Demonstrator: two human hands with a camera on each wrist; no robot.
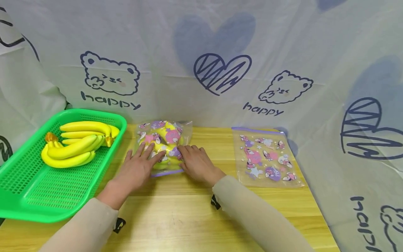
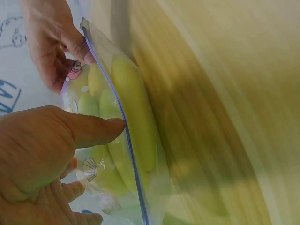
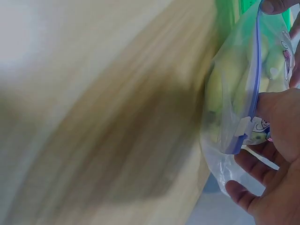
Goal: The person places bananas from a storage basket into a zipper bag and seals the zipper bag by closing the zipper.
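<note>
Near the far edge of the tabletop (image 1: 176, 217), left of its middle, a printed filled bag (image 1: 171, 136) lies with bananas inside (image 2: 133, 108), its purple zip (image 2: 117, 101) turned toward the near edge. The left hand (image 1: 138, 168) is spread wide, fingers straight across the film, thumb at the zip. The right hand (image 1: 198, 162) is narrower, its fingers curled at the bag's right side, thumb on the zip just beside the white slider (image 3: 243, 126). Whether the zip is sealed, I can't tell from here.

To my eye, this calls for keeping the fruit back from the zip, so the strip lies straight and slack. I'd steady the slider end and press evenly along the strip, since bulging film could strain it.

By the left edge stands a green basket (image 1: 56, 190) holding loose bananas (image 1: 72, 150); a flat bag (image 1: 274, 161) lies toward the far right corner.
</note>
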